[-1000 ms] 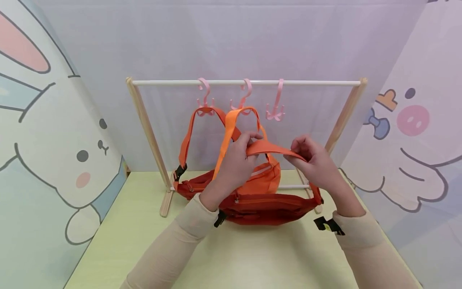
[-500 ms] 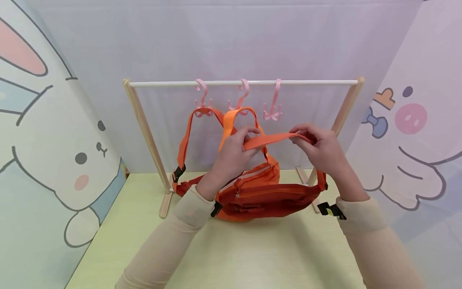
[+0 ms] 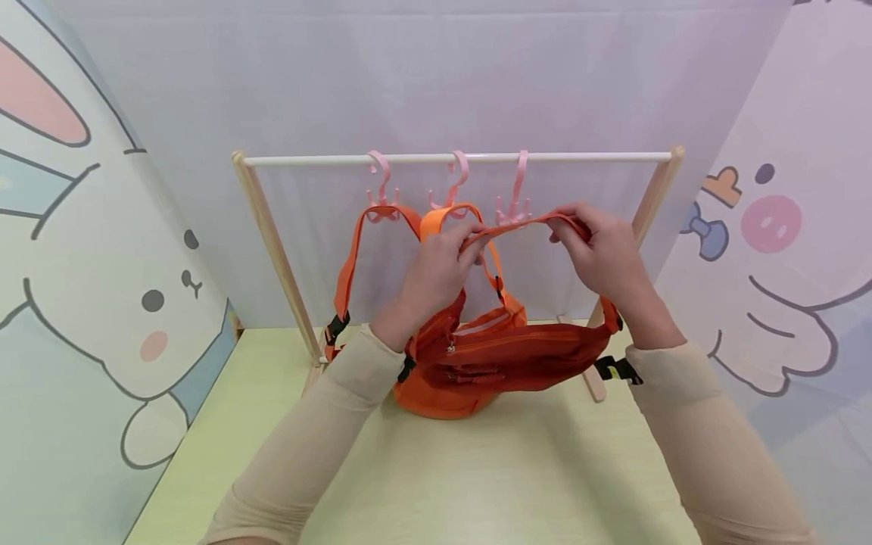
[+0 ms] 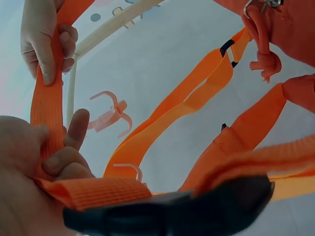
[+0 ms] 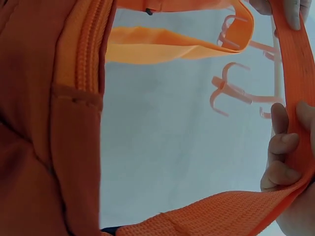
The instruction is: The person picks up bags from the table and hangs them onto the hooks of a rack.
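Observation:
Both hands hold up the strap (image 3: 514, 226) of a dark orange-red waist bag (image 3: 527, 359). My left hand (image 3: 436, 272) pinches the strap on its left, and my right hand (image 3: 602, 250) grips it farther right. Between them the strap spans just in front of the rightmost pink hook (image 3: 519, 189); whether it touches the hook I cannot tell. The zippered bag hangs below the hands, tilted. In the right wrist view, the left fingers (image 5: 283, 147) curl round the webbing. Behind, a bright orange strap (image 3: 436, 221) loops over the middle hook (image 3: 458, 182).
A darker orange strap (image 3: 350, 265) with a black buckle (image 3: 337, 325) hangs from the left hook (image 3: 381, 178). The hooks sit on a white rod (image 3: 593, 157) between wooden posts (image 3: 272, 250). Orange bags hang partly hidden behind the waist bag, above the pale yellow-green tabletop (image 3: 477, 477).
Both hands have risen with the strap toward the rightmost hook, the right hand higher than the left. The waist bag has lifted too, uncovering the orange bag's lower part behind it.

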The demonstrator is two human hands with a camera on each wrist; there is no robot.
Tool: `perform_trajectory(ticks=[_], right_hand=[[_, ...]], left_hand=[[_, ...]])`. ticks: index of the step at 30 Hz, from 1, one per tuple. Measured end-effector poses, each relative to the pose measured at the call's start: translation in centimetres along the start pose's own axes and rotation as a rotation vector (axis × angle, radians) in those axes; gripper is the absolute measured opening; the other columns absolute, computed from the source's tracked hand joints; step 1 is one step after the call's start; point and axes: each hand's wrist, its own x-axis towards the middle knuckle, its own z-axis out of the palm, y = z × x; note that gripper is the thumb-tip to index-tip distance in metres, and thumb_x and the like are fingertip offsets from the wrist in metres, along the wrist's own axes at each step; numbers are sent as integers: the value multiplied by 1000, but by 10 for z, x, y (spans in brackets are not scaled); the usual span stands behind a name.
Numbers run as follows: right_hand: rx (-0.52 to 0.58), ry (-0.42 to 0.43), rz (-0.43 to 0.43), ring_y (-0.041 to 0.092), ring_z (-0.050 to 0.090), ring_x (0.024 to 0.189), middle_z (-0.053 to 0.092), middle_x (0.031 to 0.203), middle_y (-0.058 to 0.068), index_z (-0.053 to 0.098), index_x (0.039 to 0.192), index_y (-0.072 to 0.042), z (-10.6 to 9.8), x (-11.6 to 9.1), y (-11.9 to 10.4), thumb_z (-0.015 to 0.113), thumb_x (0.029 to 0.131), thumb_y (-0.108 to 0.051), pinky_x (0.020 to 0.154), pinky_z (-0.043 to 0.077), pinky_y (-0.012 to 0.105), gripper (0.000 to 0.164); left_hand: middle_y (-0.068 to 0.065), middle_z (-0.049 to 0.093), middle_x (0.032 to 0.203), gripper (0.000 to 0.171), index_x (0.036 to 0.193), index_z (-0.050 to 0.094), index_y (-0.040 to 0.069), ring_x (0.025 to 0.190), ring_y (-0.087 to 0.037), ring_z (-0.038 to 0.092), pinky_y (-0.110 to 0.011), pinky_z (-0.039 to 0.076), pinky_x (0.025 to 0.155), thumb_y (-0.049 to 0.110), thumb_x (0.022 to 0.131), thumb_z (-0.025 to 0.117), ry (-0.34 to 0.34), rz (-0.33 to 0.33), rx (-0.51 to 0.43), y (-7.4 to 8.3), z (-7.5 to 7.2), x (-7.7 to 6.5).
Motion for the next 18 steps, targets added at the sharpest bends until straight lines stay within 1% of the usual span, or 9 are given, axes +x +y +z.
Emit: perform_trajectory(ticks=[4,6,8,11,13,15,18], right_hand=[[-38,7,35,16,50,59,76,89,6,75,114,-5,1,9,-1,64,108,-18,54,36,25,19],[-52,12,42,19,50,58,76,88,8,75,115,-3,2,13,-1,63,109,-20,54,35,26,21],[-62,19,53,20,52,59,76,88,9,74,115,-2,4,16,-1,62,109,-21,54,36,25,23],[-77,27,86,20,54,61,75,89,11,73,117,-2,7,19,0,60,110,-24,54,38,26,27],[-84,31,107,21,55,62,75,89,11,73,117,-2,8,21,0,59,110,-26,55,39,26,29],[-92,30,126,21,56,63,74,88,11,73,118,-2,10,23,0,59,111,-28,55,39,26,30],[-101,23,144,22,57,64,74,88,11,73,119,-3,12,26,1,58,111,-29,56,41,28,31]], left_hand=[[0,68,80,20,118,69,8,64,-13,56,-29,43,52,25,110,61,54,3,56,1,-2,9],[1,65,78,18,113,67,9,62,-14,54,-29,43,51,25,110,60,85,3,103,1,-2,13],[2,62,76,17,111,66,10,61,-15,52,-29,44,51,25,111,59,110,5,170,1,-1,16],[-1,57,72,19,114,65,10,57,-18,50,-31,43,49,28,112,56,138,-7,277,2,1,22],[-3,54,69,22,117,65,10,54,-21,49,-32,41,48,29,112,55,157,-16,328,2,2,26],[-4,53,66,24,119,65,10,50,-22,48,-32,40,47,31,113,55,175,-28,364,2,4,29],[-4,52,66,25,120,64,11,48,-22,48,-32,40,45,32,113,54,193,-43,390,0,7,34]])
